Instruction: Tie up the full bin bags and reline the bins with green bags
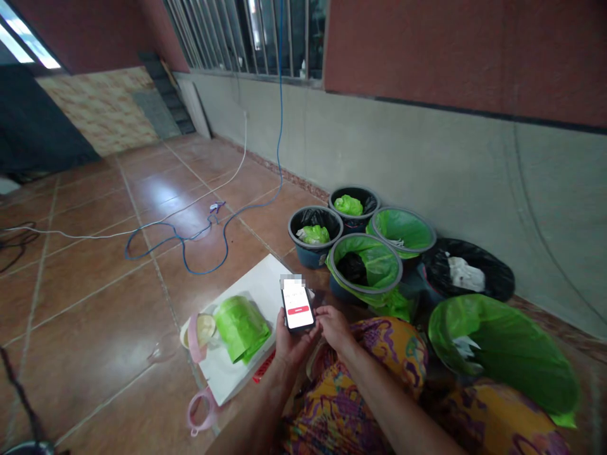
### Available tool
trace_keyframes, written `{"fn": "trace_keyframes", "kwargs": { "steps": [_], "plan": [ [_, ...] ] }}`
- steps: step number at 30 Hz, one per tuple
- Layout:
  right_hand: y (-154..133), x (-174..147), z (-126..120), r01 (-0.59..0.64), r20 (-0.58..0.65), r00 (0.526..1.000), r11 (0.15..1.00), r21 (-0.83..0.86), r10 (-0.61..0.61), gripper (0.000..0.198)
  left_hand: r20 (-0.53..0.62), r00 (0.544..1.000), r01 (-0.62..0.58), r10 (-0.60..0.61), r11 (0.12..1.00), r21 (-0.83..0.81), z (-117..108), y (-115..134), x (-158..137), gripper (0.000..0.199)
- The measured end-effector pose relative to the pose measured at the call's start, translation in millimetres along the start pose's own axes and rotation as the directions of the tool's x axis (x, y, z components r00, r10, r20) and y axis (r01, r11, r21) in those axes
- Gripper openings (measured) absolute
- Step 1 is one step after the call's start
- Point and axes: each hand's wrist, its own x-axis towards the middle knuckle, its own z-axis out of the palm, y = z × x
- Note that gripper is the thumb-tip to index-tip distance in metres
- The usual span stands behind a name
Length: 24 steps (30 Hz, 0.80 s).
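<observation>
A smartphone (300, 311) with a lit white screen and a red button rests in my left hand (291, 344), its fingers wrapped round the lower part. Beside its lower right corner, my right hand (334, 325) has its fingers bent together near the edge; whether they touch the phone or pinch anything I cannot make out. Left of my hands, a roll of green plastic bags (241, 327) lies on a white board (270, 278). At the board's left edge sit a pink ring-shaped piece (194, 338) and a roll of cream tape (205, 328).
Several bins stand to the right, among them a green-lined bin (365, 262) and a black-lined bin (315, 221). Another pink ring (200, 411) lies on the tiled floor. A blue cable (225, 243) and a white cable (118, 235) cross the floor. A wall (427, 164) runs behind.
</observation>
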Motion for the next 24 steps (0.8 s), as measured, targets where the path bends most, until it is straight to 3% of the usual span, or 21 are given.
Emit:
{"fn": "trace_keyframes", "kwargs": {
  "steps": [7,12,16,20,22,24],
  "plan": [
    [11,10,-1,0.023,-0.006,1.000,0.999,-0.045,-0.023,0.026,-0.020,0.998,-0.067,0.067,0.998,0.000,-1,-4,2,0.037],
    [9,10,6,-0.043,0.082,0.996,0.998,-0.036,0.045,0.031,-0.100,0.985,-0.147,0.143,0.989,-0.035,0,-5,-8,0.034],
    [4,9,13,-0.080,0.093,0.992,0.996,-0.036,0.083,0.028,-0.093,0.991,-0.094,0.094,0.996,0.010,-1,-1,-19,0.034],
    [7,13,19,-0.091,0.146,0.984,0.993,-0.077,0.102,0.022,-0.092,0.995,-0.040,0.047,0.996,0.082,-7,1,-25,0.019],
    [11,17,21,-0.073,0.174,0.981,0.991,-0.110,0.091,0.020,-0.102,0.993,-0.051,0.065,0.990,0.130,-9,1,-26,0.007],
    [16,20,24,-0.031,0.192,0.980,0.988,-0.149,0.060,0.019,-0.106,0.990,-0.069,0.091,0.978,0.198,-10,1,-27,0.011]
  ]
}}
